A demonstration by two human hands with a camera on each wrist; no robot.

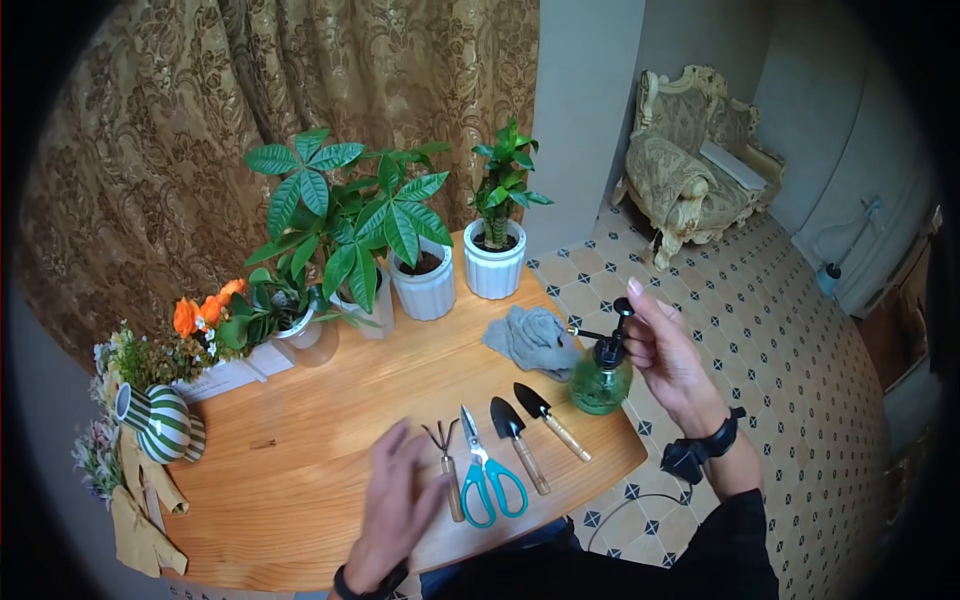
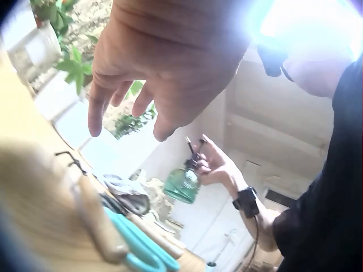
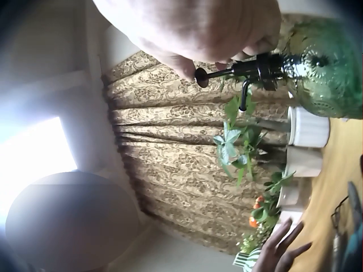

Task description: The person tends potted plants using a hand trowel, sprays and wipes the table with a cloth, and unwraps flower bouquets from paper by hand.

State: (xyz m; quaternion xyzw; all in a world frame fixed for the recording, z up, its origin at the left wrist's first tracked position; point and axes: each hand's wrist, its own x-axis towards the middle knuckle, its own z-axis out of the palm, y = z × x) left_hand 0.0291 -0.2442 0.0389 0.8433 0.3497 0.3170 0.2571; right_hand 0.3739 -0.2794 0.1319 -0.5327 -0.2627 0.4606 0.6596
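Note:
My right hand (image 1: pixel 668 350) grips a green glass plant mister (image 1: pixel 600 390) by its black neck, its thumb up by the plunger knob. In the right wrist view the mister (image 3: pixel 326 76) has a black pump and a short spout. Its bottle shows over the table's right end, beside a crumpled grey cloth (image 1: pixel 530 338). My left hand (image 1: pixel 395 495) hovers over the front of the table, fingers spread and holding nothing. Nearest to it lies a small hand rake (image 1: pixel 453 485); teal-handled scissors (image 1: pixel 478 490) and two small trowels (image 1: pixel 520 448) (image 1: pixel 555 425) lie to the right.
White-potted plants (image 1: pixel 423 285) (image 1: pixel 495 265) line the back edge by the curtain. At the left stand orange flowers (image 1: pixel 205 310), a green-striped vase (image 1: pixel 160 425) and tan gloves (image 1: pixel 145 530). An ornate armchair (image 1: pixel 690 165) stands on the tiled floor beyond.

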